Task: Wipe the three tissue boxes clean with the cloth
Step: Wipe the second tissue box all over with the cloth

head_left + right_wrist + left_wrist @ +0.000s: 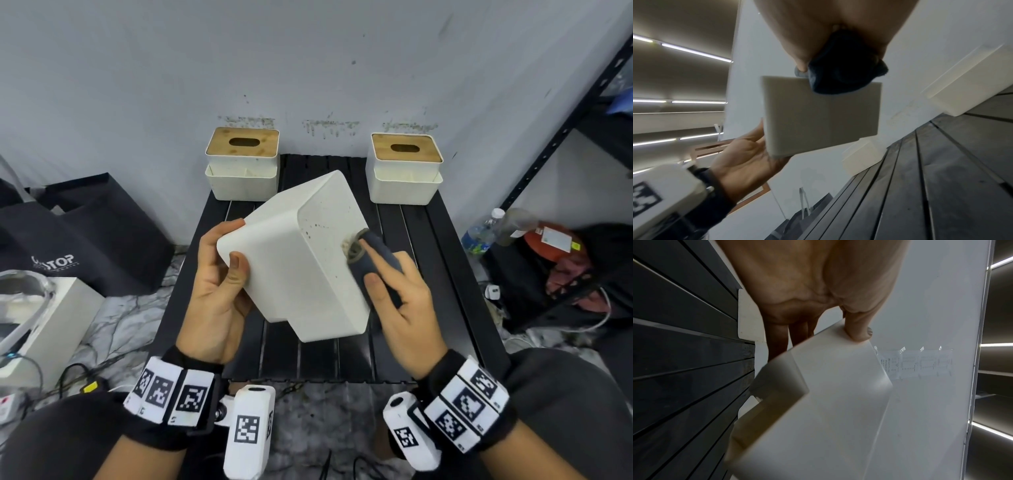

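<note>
Left hand [215, 291] grips tissue box [301, 253]; right hand [400, 301] presses cloth [373, 253] (dark)

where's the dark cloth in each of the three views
Head: the dark cloth lies right of centre, gripped by the right hand against the tilted tissue box.
Left wrist: not in it; only the box and the left hand show.
Right wrist: top centre, on the box's upper edge.
Shared landmark: the black slatted table.
</note>
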